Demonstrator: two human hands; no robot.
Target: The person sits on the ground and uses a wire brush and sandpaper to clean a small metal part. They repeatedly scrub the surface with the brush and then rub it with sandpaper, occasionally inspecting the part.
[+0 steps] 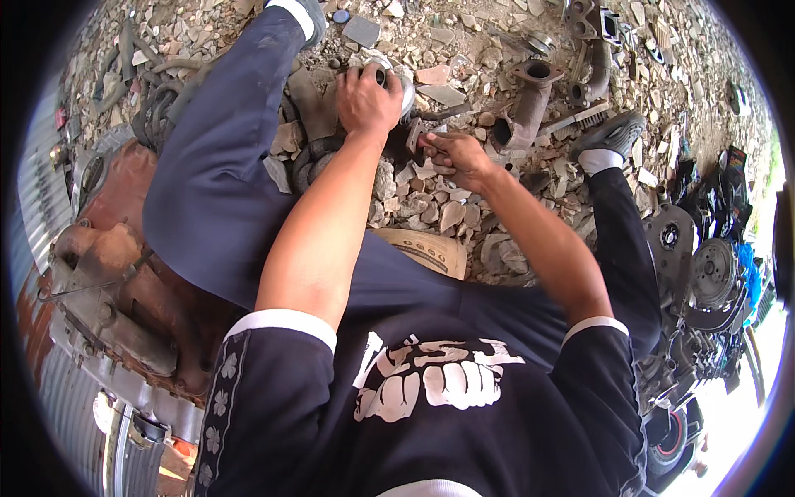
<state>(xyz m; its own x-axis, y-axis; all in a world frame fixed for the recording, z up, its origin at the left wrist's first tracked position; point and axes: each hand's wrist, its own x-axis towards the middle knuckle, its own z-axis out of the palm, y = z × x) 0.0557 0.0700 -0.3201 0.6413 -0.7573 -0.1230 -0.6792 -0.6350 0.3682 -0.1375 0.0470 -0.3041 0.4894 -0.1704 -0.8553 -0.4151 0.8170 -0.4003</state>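
Note:
My left hand point(368, 101) is closed over a round, silvery metal engine part point(406, 95) that lies on the stony ground. Its fingers curl over the top of the part, next to a dark round opening. Just to the right and nearer to me, my right hand point(460, 160) is closed, with thumb and fingers pinching a small reddish-brown metal piece point(416, 139). The flat end of that piece points toward the round part. Its gripped end is hidden by my fingers, so its exact kind does not show.
Right of my hands lie a rusty flanged exhaust pipe point(530, 103) and a wire brush point(575, 118). Black hoses point(157, 112) lie at far left, above a large rusty engine point(124, 273). More engine parts point(712, 273) stand at right. A printed sack point(431, 253) lies between my legs.

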